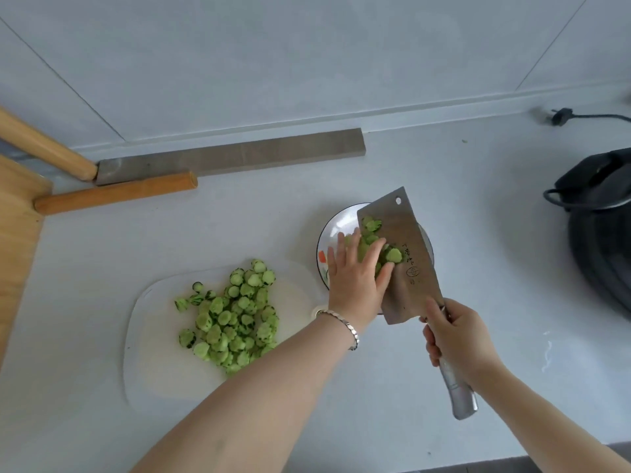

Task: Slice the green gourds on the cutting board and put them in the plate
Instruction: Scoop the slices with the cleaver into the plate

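Curling round the handle right of centre, your right grip [454, 336] holds the cleaver [406, 261] slanted over the plate [336, 221], using it as a scoop. Your left grip [355, 274], fingers flat, presses gourd slices [370, 230] against the blade, likely to sweep them off. A larger pile [228, 319] waits on the cutting board [153, 353], lower left on the counter [375, 404].

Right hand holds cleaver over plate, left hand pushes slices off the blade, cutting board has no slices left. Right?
No: the head view shows a pile of gourd slices on the cutting board. The rest stands: right hand holds the cleaver over the plate, left hand pushes the slices on its blade.
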`<state>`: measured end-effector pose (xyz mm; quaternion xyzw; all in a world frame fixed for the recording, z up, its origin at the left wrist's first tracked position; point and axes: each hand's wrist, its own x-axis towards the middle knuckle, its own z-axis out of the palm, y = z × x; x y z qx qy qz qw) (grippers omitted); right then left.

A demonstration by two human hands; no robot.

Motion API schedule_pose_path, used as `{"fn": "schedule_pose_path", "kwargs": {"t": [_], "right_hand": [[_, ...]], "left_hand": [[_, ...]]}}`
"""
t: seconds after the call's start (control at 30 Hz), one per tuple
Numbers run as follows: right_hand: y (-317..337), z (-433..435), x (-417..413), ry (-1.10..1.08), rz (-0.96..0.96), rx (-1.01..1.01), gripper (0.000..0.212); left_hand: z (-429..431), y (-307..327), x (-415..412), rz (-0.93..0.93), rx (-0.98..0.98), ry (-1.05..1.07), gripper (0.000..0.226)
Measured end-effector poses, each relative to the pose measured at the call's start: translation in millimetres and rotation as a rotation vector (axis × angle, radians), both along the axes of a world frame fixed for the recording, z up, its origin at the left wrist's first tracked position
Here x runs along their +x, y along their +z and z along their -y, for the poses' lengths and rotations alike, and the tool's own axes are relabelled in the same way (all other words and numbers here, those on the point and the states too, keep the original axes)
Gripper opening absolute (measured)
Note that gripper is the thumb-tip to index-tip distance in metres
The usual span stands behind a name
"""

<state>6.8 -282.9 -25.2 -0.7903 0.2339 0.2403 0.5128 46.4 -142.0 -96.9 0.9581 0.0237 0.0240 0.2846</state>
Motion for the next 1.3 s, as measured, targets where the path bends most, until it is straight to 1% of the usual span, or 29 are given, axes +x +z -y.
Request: {"fn": "schedule_pose_path", "kwargs": {"t": [0.1,0.23,0.3,0.37,0.43,0.47,0.53,0.57,0.6,0.67,0.73,0.83,0.9,0.93,1.0,1.07,1.1,1.13,1.17,1.23,1.3], "right_hand": [[4,12,12,0.065,0.050,-0.110,0.037],[9,20,20,0.127,0.089,-0.187,0.038],[11,20,24,0.141,0.091,-0.192,0.038],[14,19,26,0.135,0.094,-0.185,0.038],[16,19,28,0.138,0.111,-0.189,0.037],[16,19,29,0.140,0.121,-0.193,0.037],[17,20,29,0.142,0.133,-0.197,0.037],[17,20,29,0.143,0.137,-0.198,0.037],[17,20,28,0.146,0.136,-0.200,0.037],[18,20,25,0.156,0.132,-0.199,0.037],[19,20,21,0.159,0.131,-0.190,0.037],[19,22,17,0.148,0.139,-0.194,0.038],[20,23,16,0.136,0.150,-0.195,0.037],[20,23,16,0.133,0.152,-0.194,0.037],[20,23,16,0.134,0.155,-0.183,0.037],[20,23,17,0.133,0.149,-0.169,0.038],[20,22,18,0.137,0.147,-0.167,0.038],[20,22,19,0.142,0.150,-0.169,0.038],[20,23,20,0.147,0.159,-0.172,0.038],[20,25,24,0.152,0.179,-0.176,0.038],[20,29,29,0.168,0.191,-0.186,0.037]], "left_hand": [[4,3,9,0.020,0.012,0.023,0.056],[7,13,24,0.085,0.072,-0.157,0.057],[7,17,31,0.088,0.119,-0.200,0.054],[5,18,34,0.096,0.123,-0.189,0.049],[2,16,33,0.100,0.092,-0.149,0.038],[0,16,32,0.080,0.066,-0.129,0.037],[-3,17,29,0.085,0.049,-0.110,0.049],[-4,17,28,0.122,0.051,-0.120,0.051],[-5,20,27,0.172,0.048,-0.145,0.049],[-4,26,28,0.276,0.029,-0.220,0.035],[-3,30,30,0.340,0.038,-0.273,0.025],[-5,25,28,0.354,0.110,-0.322,0.017],[-8,25,23,0.322,0.122,-0.294,0.006],[-7,28,21,0.317,0.102,-0.272,0.006],[-1,33,16,0.333,0.051,-0.304,0.014],[3,34,15,0.340,0.080,-0.407,0.018],[2,32,15,0.328,0.110,-0.434,0.015],[0,29,17,0.300,0.139,-0.433,0.008],[-4,28,18,0.270,0.161,-0.405,0.007],[-8,30,23,0.215,0.197,-0.315,0.015],[-6,37,34,0.226,0.162,-0.205,0.010]]}}
